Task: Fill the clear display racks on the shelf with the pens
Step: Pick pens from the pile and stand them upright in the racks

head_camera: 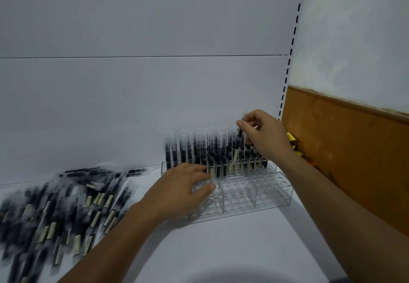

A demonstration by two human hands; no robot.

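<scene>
Loose pens [62,212] piled on white shelf [221,249], left. Left hand [183,187] flat, fingers spread, on clear rack's [254,196] empty front holes. Right hand [263,134] pinches one pen [238,137] above filled back rows [212,152].

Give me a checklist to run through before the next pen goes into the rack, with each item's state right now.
1. Pen in the right hand: ok, fingers pinch one pen by its top, above the back rows.
2. Clear rack steadied: ok, left hand rests on its front left part.
3. Free holes left: ok, front rows stand empty.
4. Exact hole under the held pen: cannot tell, standing pens hide it.
5. Supply within reach: ok, loose pens lie piled on the shelf to the left.
</scene>
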